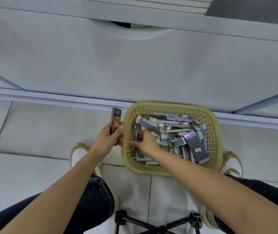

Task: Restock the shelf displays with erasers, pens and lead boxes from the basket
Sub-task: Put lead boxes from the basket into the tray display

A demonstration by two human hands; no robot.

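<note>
A tan perforated basket (215,130) stands on the tiled floor between my feet, filled with pastel pens (180,130), grey and purple lead boxes (196,146) and small erasers. My left hand (108,138) holds a stack of dark lead boxes (116,122) upright just left of the basket rim. My right hand (144,141) is inside the basket at its left side, fingers curled around dark slim boxes (134,134) standing against the wall.
A white shelf unit front (118,61) rises directly behind the basket, with a curved cut-out near the top. My shoes and knees flank the basket. A black stool or tripod base (156,223) sits at the bottom centre.
</note>
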